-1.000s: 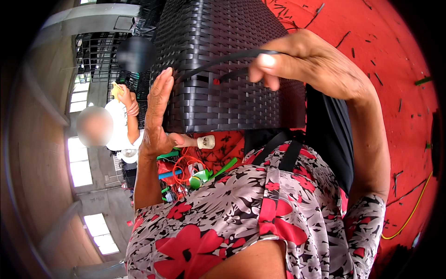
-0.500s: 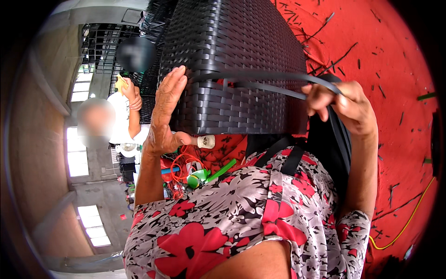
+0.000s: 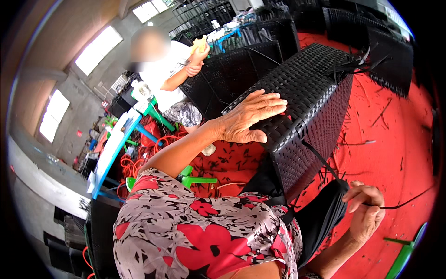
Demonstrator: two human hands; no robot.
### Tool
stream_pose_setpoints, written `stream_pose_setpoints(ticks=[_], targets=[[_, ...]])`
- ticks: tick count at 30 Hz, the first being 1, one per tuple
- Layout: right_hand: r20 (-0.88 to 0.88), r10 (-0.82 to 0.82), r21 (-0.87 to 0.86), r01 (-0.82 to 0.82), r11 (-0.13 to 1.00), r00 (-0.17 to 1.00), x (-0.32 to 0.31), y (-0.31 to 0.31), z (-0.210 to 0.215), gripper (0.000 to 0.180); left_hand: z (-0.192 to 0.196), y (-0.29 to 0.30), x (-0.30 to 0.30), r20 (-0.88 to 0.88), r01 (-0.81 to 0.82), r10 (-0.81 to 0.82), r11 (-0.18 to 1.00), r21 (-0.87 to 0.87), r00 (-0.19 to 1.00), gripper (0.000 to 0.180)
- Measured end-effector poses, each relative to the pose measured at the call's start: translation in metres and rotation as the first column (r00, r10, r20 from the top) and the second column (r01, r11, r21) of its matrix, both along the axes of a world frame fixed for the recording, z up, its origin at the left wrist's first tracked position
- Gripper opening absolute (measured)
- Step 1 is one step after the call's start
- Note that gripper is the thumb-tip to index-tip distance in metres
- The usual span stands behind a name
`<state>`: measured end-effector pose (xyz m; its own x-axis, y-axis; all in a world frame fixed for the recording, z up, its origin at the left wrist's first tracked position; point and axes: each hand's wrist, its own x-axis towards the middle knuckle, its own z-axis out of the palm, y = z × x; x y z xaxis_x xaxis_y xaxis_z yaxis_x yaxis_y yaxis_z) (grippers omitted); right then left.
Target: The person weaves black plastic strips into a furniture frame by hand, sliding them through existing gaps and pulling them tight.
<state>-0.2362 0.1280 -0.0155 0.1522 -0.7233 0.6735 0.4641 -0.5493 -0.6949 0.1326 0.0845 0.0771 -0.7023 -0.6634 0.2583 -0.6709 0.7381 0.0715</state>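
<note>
Red matting (image 3: 399,139) covers the workshop floor, littered with short black offcuts, and pale windows (image 3: 97,46) line the wall at the far left. At the centre a black woven box (image 3: 306,93), made of flat plastic wicker, sits tilted against the person's lap, its broad top face turned upward and one corner pointing down toward the knees. The left hand (image 3: 248,118) lies flat on that top face, fingers spread and extended, palm pressing the weave and gripping nothing. A long black strip (image 3: 325,162) runs from the side of the box down to the right hand (image 3: 364,209), which pinches it between thumb and curled fingers low at the right; the strip's free end trails past the hand over the matting. Loose strip ends (image 3: 353,63) stick out at the far top corner of the box. Behind it stand more black woven pieces (image 3: 232,69), and another person in a white top (image 3: 162,69) sits beside them, one hand raised. A blue bench (image 3: 111,149) and green plastic stool (image 3: 195,176) stand at the left
</note>
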Motion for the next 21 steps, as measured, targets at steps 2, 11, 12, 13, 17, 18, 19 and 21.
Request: stream_pose_setpoints(ticks=[2,11,12,13,17,18,19,21], targets=[[0.060,-0.060,-0.028,0.062,0.998,0.996,-0.008,-0.004,0.013,0.057,-0.001,-0.011,0.002,-0.010,-0.011,0.010,0.998,-0.058,1.000,0.091],[0.221,-0.175,0.081,0.160,0.984,0.960,-0.044,0.006,-0.001,0.061,-0.009,-0.009,0.021,-0.098,-0.051,0.042,0.995,-0.086,0.994,0.083],[0.275,-0.205,0.115,0.180,0.977,0.939,-0.048,0.008,-0.002,0.061,-0.010,-0.009,0.020,-0.116,-0.045,0.036,0.996,-0.079,0.993,0.082],[0.335,-0.229,0.146,0.190,0.971,0.914,-0.051,0.008,-0.001,0.061,-0.007,-0.007,0.018,-0.128,-0.046,0.036,0.996,-0.076,0.991,0.082],[0.385,-0.217,0.162,0.166,0.973,0.897,-0.055,0.008,0.007,0.055,-0.005,-0.005,0.013,-0.129,-0.021,0.010,0.997,-0.080,0.992,0.082],[0.304,-0.220,0.143,0.183,0.973,0.927,-0.054,0.008,0.005,0.055,-0.004,-0.004,0.010,-0.130,-0.013,0.002,0.997,-0.081,0.992,0.082],[0.222,-0.214,0.130,0.189,0.973,0.951,-0.053,0.007,0.002,0.057,-0.005,-0.001,0.007,-0.129,-0.015,0.005,0.997,-0.078,0.992,0.082],[0.096,-0.275,0.237,0.246,0.940,0.957,-0.038,0.008,-0.004,0.064,-0.006,0.004,-0.001,-0.125,-0.024,0.014,0.997,-0.078,0.992,0.081]])
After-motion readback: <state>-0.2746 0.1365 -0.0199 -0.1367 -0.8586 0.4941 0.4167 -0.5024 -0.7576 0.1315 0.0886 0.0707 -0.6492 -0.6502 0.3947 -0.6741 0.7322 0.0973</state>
